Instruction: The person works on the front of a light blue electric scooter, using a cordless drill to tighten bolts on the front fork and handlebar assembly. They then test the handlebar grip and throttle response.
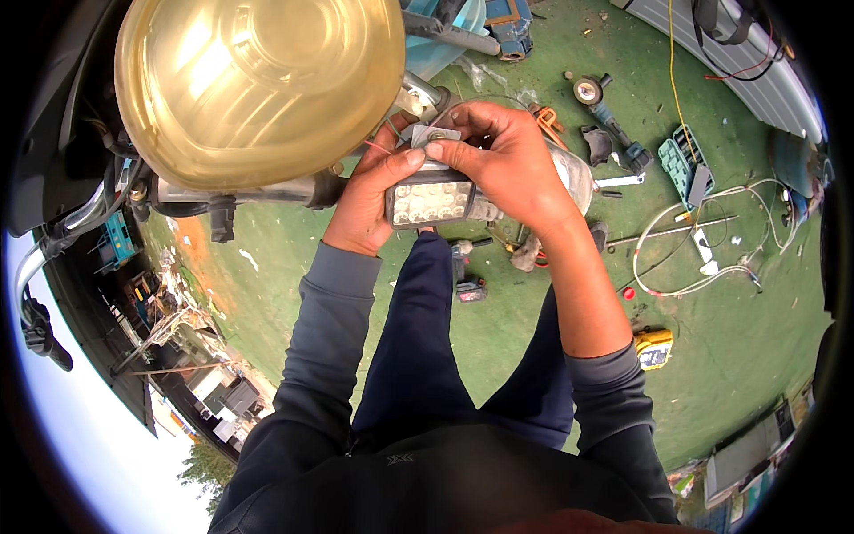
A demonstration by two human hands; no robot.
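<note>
Lamp [431,203], a dark rectangular housing with rows of clear round lenses, sits between the two hands, held above the green floor [356,294] and just below the edge of a big gold-coloured cover [258,89]. The left hand [365,198] is closed on the lamp's left end, its thumb along the top edge. The right hand [511,160] is narrowed to a pinch, thumb and bent fingers at a small metal bracket [434,134] on top of the lamp; the two thumbs point toward each other, nearly meeting, and some fingertips are hidden behind. A thin red wire [377,145] shows by the left hand. On the floor, well apart from the lamp, lie an angle grinder [614,129], a teal case [682,167], a loosely coiled pale hose [637,258], a yellow device [654,349] and, nearer the legs, a cordless power tool [470,289]
</note>
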